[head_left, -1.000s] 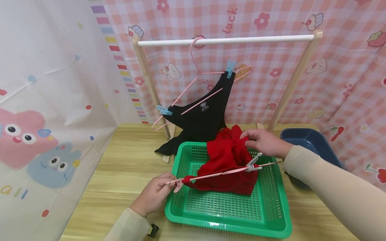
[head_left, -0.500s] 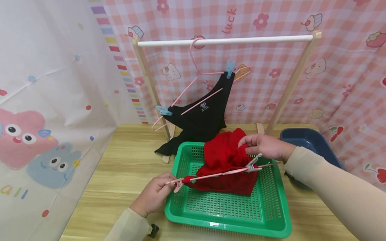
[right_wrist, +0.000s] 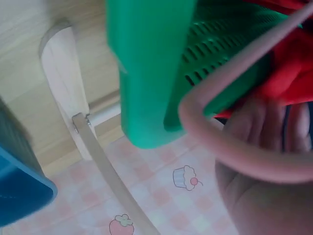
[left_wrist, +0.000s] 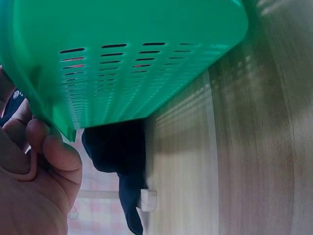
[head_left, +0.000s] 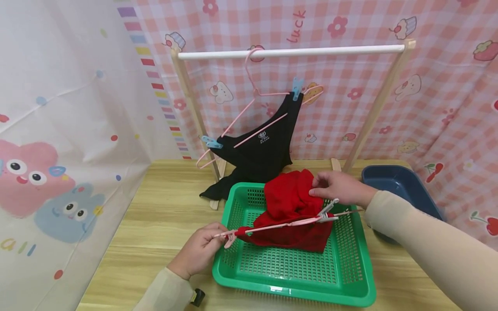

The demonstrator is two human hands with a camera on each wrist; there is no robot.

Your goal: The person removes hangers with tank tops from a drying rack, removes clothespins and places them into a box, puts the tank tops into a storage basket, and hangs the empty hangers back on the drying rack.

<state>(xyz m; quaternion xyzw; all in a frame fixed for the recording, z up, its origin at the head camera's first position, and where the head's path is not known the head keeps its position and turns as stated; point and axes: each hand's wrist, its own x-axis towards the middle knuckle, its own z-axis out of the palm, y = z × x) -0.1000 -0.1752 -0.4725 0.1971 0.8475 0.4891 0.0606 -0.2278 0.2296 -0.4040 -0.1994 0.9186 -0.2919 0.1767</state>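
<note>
At the left end of a pink clothes hanger (head_left: 268, 227) my left hand (head_left: 198, 250) grips the wire beside a pink clothespin (head_left: 230, 239). A red garment (head_left: 288, 198) is clipped to this hanger and lies bunched in the green basket (head_left: 292, 298); a grey clothespin (head_left: 326, 211) holds its right side. My right hand (head_left: 342, 188) is at the garment's upper right part, its fingertips (right_wrist: 293, 117) against the cloth and seeming to pinch it. In the right wrist view the hanger's end (right_wrist: 234, 156) crosses in front of that hand. The left wrist view shows the hanger's bent end within the left hand (left_wrist: 39, 176).
Behind the basket stands a rack with a white bar (head_left: 334, 51). A black garment (head_left: 256, 151) hangs from it on another pink hanger (head_left: 237, 119) with two blue clothespins (head_left: 297, 88). A dark blue basin (head_left: 393, 177) sits at the right. A small black object (head_left: 198, 297) lies near the left sleeve.
The red garment's raised upper part has sunk lower and spread a little beside my right hand, which has shifted only slightly. My left hand and the hanger have stayed put.
</note>
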